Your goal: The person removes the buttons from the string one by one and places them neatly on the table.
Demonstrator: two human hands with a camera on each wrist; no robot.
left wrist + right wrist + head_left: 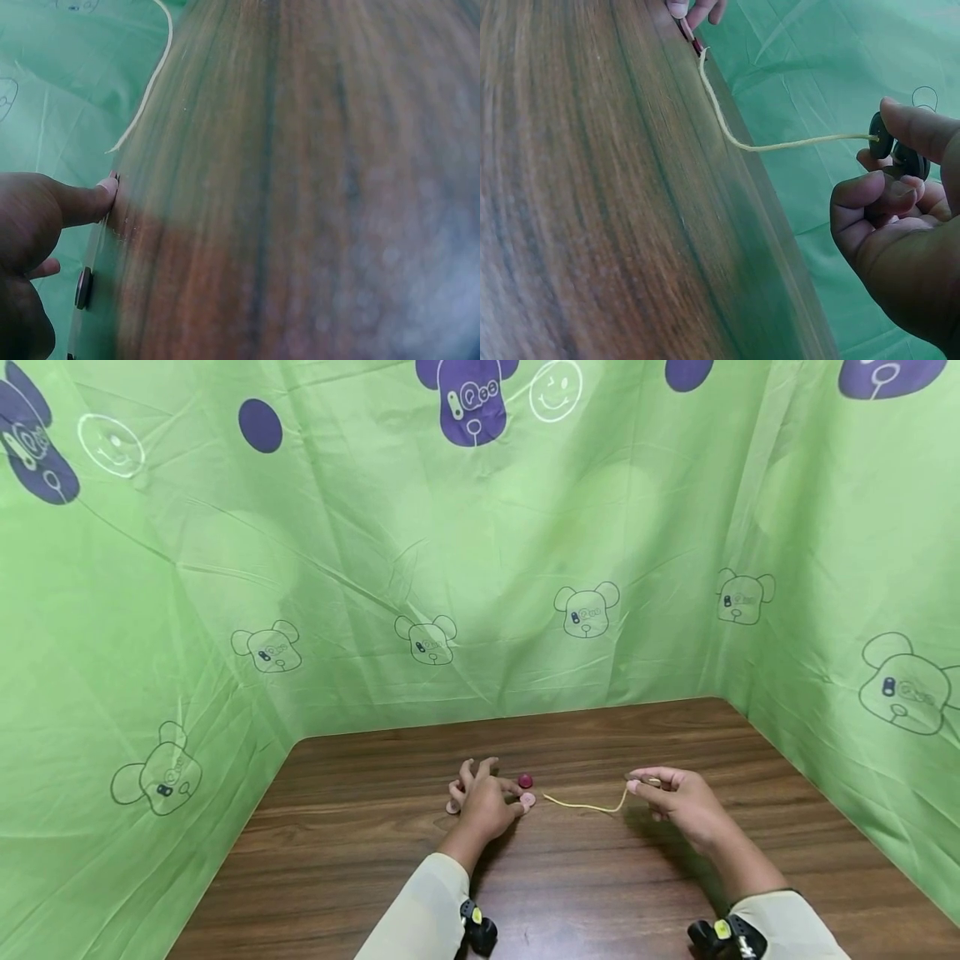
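Note:
My left hand [486,803] is low over the table, thumb and forefinger pinching a pale pink button [528,798] that lies on the wood. Just beyond it is a dark red button [525,781]. Another pale button [452,807] shows partly beneath the left hand's other fingers. Raised above the table, my right hand [686,806] pinches several dark buttons [881,135] threaded on a yellow string [588,807]. The string's free end trails leftward across the table, stopping short of the pink button. In the left wrist view, the thumb [90,204] hides most of the pinched button.
The brown wooden table [360,860] has green printed cloth [495,543] hanging around its back and sides. Black wrist cameras [478,928] are strapped over both pale sleeves.

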